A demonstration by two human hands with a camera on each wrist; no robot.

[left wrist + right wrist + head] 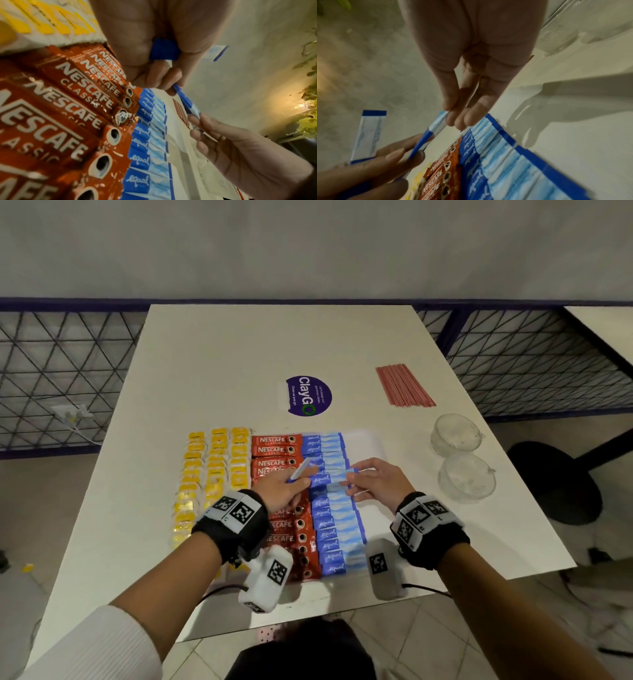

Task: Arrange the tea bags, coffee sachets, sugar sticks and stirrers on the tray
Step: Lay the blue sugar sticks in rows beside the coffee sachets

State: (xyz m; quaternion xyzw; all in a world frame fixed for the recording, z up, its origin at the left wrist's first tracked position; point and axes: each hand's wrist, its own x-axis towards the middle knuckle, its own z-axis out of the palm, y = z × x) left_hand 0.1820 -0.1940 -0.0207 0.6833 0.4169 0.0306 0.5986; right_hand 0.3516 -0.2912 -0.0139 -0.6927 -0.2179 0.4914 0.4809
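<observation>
- Head view: the left hand [286, 488] hovers over the rows on the tray [363, 440], its grip closed on a blue and white Equal sugar stick [300, 470] that angles up and away from the fingers above the red sachets.
- Left hand's fingertips also pinch one end of a second Equal stick [337, 478], which lies crosswise just above the blue row.
- Right hand [378, 479] pinches the other, pale end of that second stick between thumb and fingertips [458, 120]; the stick spans the gap between the two hands.
- Left wrist view shows the same: the stick [186, 100] runs from the curled left fingers down to the right fingertips.
- Sugar sticks [330, 520] form a column on the tray, overlapping like shingles, directly under both hands.
- Nescafe Classic coffee sachets [275, 451] lie in a red column just beside the sugar sticks, on their left.
- Yellow tea bags [214, 465] fill three columns left of the sachets.
- Red stirrers [404, 386] lie in a flat bundle on the surface [222, 364], far right, well apart from the hands and off the tray.
- Two clear glass cups [457, 434] stand on the surface right of the tray, near the right hand.
- A purple ClayGo sticker [308, 396] sits beyond the tray.
</observation>
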